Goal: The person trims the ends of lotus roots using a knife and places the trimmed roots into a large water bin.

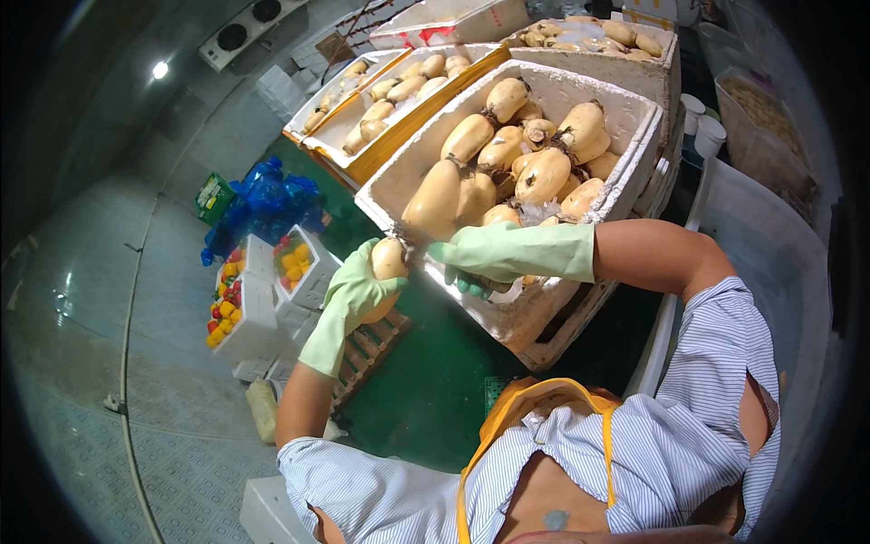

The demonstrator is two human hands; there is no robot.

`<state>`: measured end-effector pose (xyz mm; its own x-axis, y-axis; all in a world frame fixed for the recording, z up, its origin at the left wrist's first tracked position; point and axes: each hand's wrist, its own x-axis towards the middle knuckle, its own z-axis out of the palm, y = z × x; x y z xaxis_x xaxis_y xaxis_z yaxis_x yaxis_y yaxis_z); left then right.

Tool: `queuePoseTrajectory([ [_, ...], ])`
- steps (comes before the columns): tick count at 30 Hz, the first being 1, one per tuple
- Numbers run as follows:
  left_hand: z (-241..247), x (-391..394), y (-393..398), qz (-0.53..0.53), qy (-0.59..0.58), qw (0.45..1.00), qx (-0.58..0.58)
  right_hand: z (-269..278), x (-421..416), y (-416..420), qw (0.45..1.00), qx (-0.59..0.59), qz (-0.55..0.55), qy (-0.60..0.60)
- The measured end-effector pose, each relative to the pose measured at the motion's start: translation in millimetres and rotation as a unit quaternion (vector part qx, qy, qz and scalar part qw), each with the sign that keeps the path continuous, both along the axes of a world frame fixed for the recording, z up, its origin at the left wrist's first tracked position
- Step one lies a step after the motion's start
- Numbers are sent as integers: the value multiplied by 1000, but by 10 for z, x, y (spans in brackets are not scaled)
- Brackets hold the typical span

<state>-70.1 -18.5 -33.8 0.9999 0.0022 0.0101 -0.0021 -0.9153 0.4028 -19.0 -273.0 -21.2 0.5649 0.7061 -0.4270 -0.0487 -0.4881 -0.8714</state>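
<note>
My left hand (353, 282), in a pale green rubber glove, grips a lotus root (389, 258) just outside the corner of a white foam box (503, 316). The root stands roughly upright, its dark, fibrous end uppermost. Also gloved, my right hand (482, 255) reaches across the box's near rim, fingers curled and pointing toward that end. Blur and the glove hide whether anything sits in its fingers. Inside the box, several cream-coloured lotus roots (544, 175) lie heaped with bits of ice (540, 212).
More foam boxes of lotus roots (408, 88) stand behind. At left are foam boxes of yellow and red peppers (228, 313), blue plastic bags (265, 194) and a green crate (214, 198). A wooden pallet (367, 357) lies below my left hand. A large white tub (754, 238) stands right.
</note>
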Motion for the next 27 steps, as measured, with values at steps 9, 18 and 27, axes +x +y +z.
queuePoseTrajectory([
  [9,-20,107,133,-14,43,999,-2,-251,89,31,982,-94,65,-148],
  [18,-55,159,205,-30,54,998,4,-195,165,130,926,-151,188,-291],
  [27,82,167,134,2,108,994,5,77,313,263,947,-179,194,-184],
])
